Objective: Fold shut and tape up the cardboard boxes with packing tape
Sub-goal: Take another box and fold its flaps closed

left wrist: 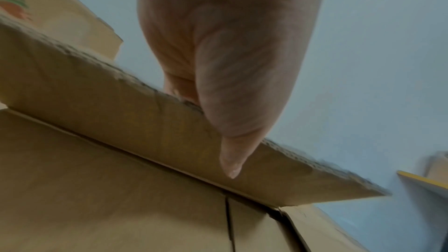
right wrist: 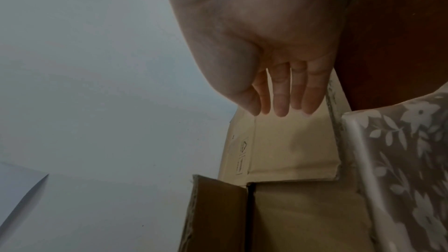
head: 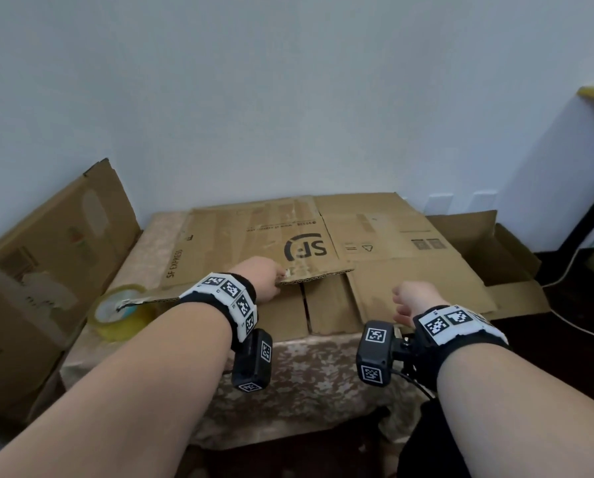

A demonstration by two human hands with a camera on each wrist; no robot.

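A flattened brown cardboard box [head: 323,236] printed "SF EXPRESS" lies on the table. My left hand [head: 275,276] pinches the near edge of its left flap [left wrist: 121,114], thumb [left wrist: 230,106] under the edge and fingers on top, so the flap is raised a little. My right hand [head: 411,300] hovers just above the right flap [head: 419,288]. In the right wrist view its fingers [right wrist: 281,95] are straight and together and hold nothing. A roll of clear packing tape [head: 121,312] stands at the table's left edge, partly under the flap's corner.
The table [head: 306,374] has a floral cloth. A large cardboard box [head: 47,270] leans against the wall at the left. Another open box [head: 495,250] sits at the right behind the flat one. A white cable [head: 564,274] runs along the dark floor at the right.
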